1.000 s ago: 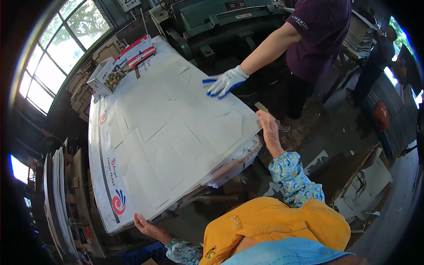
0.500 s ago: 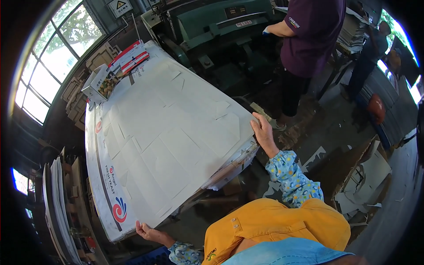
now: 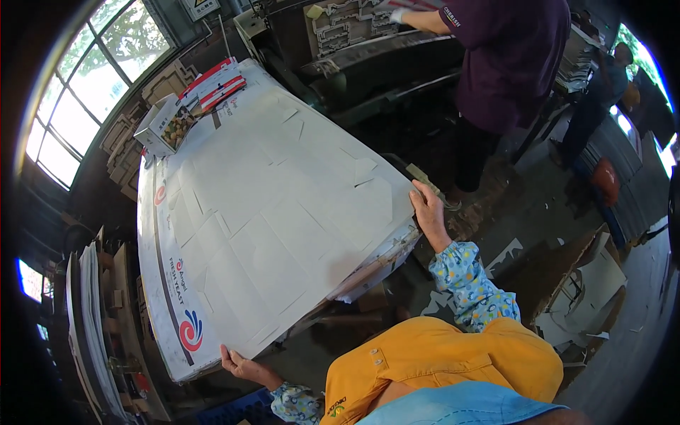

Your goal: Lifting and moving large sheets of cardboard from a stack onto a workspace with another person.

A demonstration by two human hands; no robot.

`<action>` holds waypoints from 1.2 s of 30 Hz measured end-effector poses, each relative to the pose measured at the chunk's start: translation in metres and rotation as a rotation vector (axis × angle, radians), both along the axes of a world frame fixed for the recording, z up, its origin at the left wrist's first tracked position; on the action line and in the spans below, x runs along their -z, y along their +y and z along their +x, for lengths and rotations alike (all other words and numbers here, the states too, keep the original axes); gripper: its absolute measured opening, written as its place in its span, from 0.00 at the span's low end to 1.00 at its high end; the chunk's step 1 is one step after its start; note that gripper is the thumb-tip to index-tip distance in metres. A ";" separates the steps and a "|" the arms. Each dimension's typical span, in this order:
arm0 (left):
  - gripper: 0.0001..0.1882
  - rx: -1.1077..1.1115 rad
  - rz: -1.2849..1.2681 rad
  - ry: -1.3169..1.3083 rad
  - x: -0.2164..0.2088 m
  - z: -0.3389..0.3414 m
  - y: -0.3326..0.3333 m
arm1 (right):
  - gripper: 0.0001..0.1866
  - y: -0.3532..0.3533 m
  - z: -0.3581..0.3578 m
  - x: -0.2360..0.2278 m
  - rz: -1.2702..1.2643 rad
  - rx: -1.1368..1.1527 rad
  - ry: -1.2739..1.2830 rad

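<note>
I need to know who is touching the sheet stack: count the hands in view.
3. The left hand grips the sheet stack at its near corner, the right hand its right edge, and a co-worker's gloved hand is at the machine. Others may be hidden.

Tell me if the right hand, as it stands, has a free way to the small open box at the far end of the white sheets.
Probably not. The right hand grips the near right corner of the sheet stack, and the open box sits at the far left corner, across the whole stack. Nothing blocks the way; it just looks too far.

Probably print workshop (die-cut cardboard sheets [image 3: 283,212])
</note>
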State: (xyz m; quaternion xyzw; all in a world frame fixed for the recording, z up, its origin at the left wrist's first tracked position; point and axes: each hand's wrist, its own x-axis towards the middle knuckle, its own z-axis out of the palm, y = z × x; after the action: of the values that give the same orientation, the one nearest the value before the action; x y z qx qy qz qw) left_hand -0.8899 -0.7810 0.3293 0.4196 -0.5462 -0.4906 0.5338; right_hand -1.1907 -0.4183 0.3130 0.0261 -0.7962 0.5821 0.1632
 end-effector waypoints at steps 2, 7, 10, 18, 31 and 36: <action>0.16 -0.008 -0.008 0.002 0.002 0.000 -0.001 | 0.17 0.001 0.000 0.005 0.002 0.004 0.012; 0.16 -0.039 -0.110 -0.178 0.001 -0.001 0.001 | 0.18 0.000 -0.001 0.006 -0.011 0.008 0.027; 0.15 0.039 -0.045 -0.096 -0.003 0.002 0.002 | 0.18 0.002 -0.001 0.005 -0.026 -0.003 0.039; 0.14 0.098 -0.097 0.029 0.013 0.022 -0.008 | 0.16 0.006 0.005 0.004 -0.092 0.042 0.050; 0.18 0.143 0.015 0.325 0.008 0.015 -0.006 | 0.22 0.024 0.014 0.014 -0.487 0.023 -0.152; 0.31 0.171 0.028 0.352 0.012 0.018 -0.009 | 0.25 0.032 0.011 0.012 -0.577 -0.013 -0.171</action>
State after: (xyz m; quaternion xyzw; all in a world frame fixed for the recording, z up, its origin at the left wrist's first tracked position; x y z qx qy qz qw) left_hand -0.8722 -0.7900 0.3175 0.2870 -0.4712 -0.6074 0.5716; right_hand -1.1792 -0.3867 0.3007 -0.0654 -0.6085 0.7854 0.0927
